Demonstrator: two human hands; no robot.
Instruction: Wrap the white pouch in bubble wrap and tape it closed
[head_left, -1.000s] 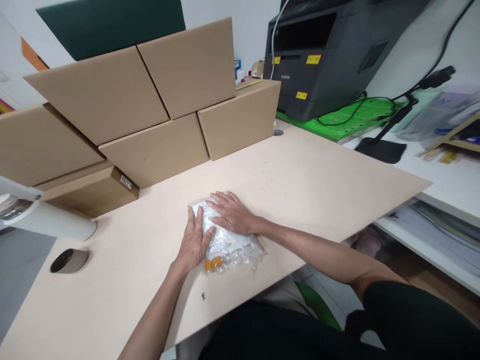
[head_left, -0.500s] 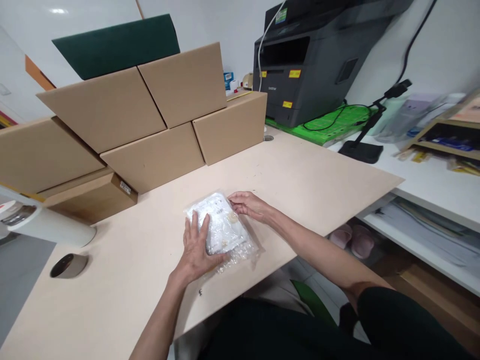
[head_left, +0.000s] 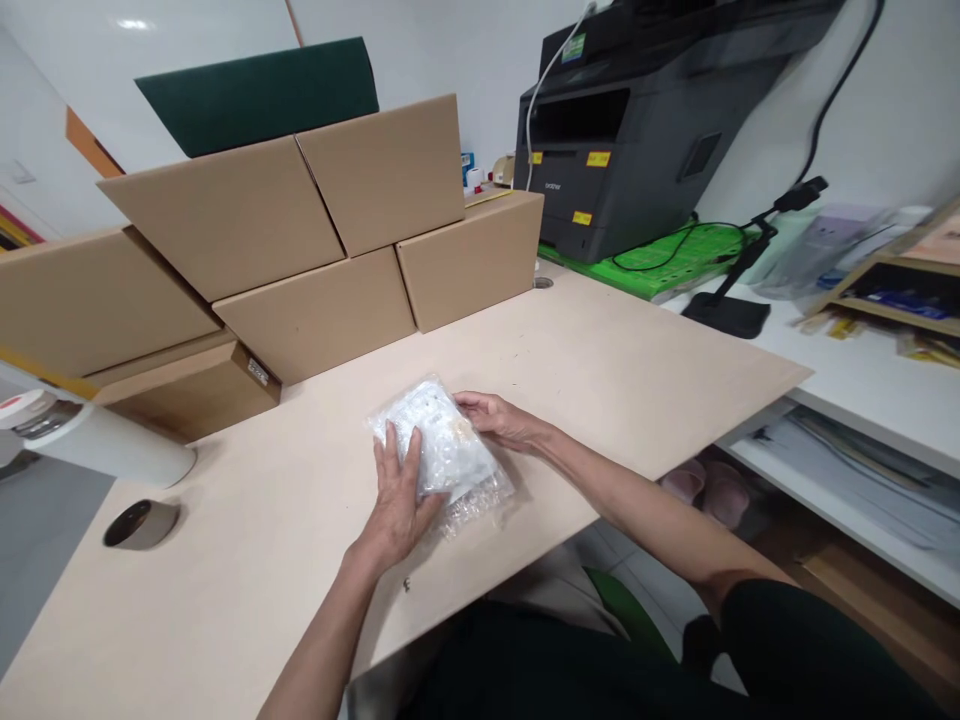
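A flat white item in clear bubble wrap, the bubble-wrapped package (head_left: 457, 445), is on the wooden table (head_left: 600, 360) in front of me. My left hand (head_left: 396, 492) rests on its left part, fingers spread over the top and thumb along the near side. At the package's right edge, my right hand (head_left: 504, 422) has its fingers bent round the border; some fingertips are hidden under or behind the wrap. Loose crinkled wrap hangs out at the near right corner.
Stacked cardboard boxes (head_left: 300, 320) line the back left, a dark green box (head_left: 262, 95) on top. A white bottle (head_left: 127, 450) and a brown cup (head_left: 141, 524) stand on the left. Back right are a black printer (head_left: 600, 170) and a phone stand (head_left: 726, 312).
The package has tilted slightly under my hands, and my right fingers have moved further round its right edge. My left thumb has drawn in a little. The camera view has shifted slightly.
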